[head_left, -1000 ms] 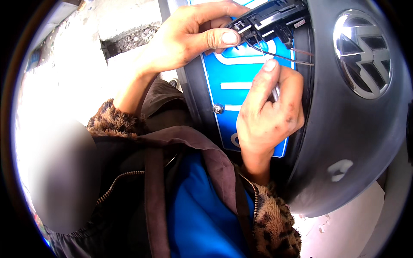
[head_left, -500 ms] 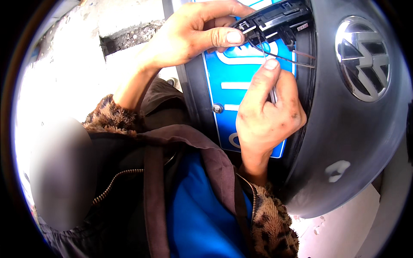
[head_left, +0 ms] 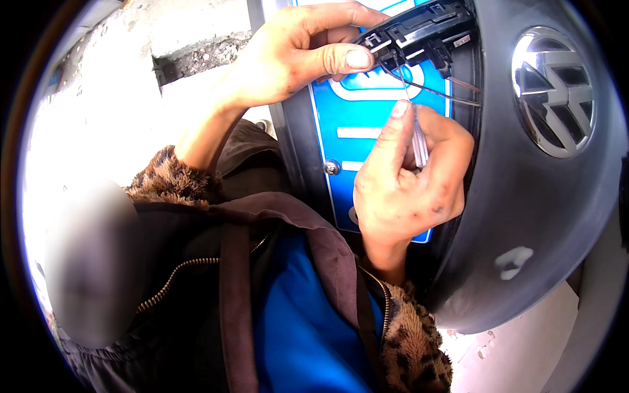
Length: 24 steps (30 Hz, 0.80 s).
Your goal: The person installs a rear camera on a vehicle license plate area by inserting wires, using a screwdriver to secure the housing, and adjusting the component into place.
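Observation:
My left hand [head_left: 298, 56] is closed on the near end of a long black plastic trim piece [head_left: 426, 29], thumb on its clipped side. Thin wires [head_left: 439, 93] run from the piece to the dark car panel. In my right hand [head_left: 413, 173] is a slim screwdriver [head_left: 419, 137] with a clear handle, gripped between thumb and curled fingers. Its thin shaft points up to the underside of the trim piece, near my left thumb; whether the tip touches a clip I cannot tell. Behind both hands lies a blue licence plate [head_left: 357, 147] with white characters, partly covered by them.
To the right curves the dark grey car body [head_left: 498, 196] with a round chrome emblem [head_left: 552, 92] and a whitish mark [head_left: 514, 262]. A round bolt [head_left: 332, 167] sits on the plate's left part. Bright paving [head_left: 118, 98] with a broken gap [head_left: 203, 59] is at the left.
My right hand has shifted slightly down and turned, showing more of the screwdriver's handle and shaft. My left hand and the trim piece stay nearly where they were.

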Tool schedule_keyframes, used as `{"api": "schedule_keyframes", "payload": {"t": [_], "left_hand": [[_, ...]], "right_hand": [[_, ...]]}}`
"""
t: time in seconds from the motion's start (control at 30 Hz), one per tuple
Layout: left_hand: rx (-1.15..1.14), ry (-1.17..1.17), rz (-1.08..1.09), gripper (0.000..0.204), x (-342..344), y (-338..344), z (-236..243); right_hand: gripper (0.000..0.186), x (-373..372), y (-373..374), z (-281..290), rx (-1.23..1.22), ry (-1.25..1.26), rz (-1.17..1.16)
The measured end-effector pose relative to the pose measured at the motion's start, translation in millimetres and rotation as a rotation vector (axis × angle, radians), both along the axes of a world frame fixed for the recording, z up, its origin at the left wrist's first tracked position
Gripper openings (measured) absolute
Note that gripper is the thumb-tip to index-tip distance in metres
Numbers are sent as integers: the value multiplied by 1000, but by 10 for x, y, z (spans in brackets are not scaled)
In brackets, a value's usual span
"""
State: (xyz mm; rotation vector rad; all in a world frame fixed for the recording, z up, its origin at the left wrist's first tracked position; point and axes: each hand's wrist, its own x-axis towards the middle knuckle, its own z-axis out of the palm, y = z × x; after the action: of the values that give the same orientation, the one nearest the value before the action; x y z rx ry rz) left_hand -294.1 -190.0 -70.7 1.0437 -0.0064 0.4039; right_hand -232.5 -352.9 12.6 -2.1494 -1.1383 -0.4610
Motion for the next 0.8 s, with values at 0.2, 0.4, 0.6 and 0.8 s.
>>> {"api": "schedule_keyframes", "payload": {"t": [0.2,0.4,0.6,0.8], "left_hand": [[-16,5,8,54,0,-10,-10],[-54,-40,41,54,16,-18,-29],[-66,40,39,55,26,-2,-28],[291,4,182,50,89,13,-6]], "right_hand": [[18,6,-6,-63,53,-4,7],[21,23,3,-81,89,144,-22],[22,43,15,-69,54,189,-60],[23,78,64,-19,19,182,-59]]}}
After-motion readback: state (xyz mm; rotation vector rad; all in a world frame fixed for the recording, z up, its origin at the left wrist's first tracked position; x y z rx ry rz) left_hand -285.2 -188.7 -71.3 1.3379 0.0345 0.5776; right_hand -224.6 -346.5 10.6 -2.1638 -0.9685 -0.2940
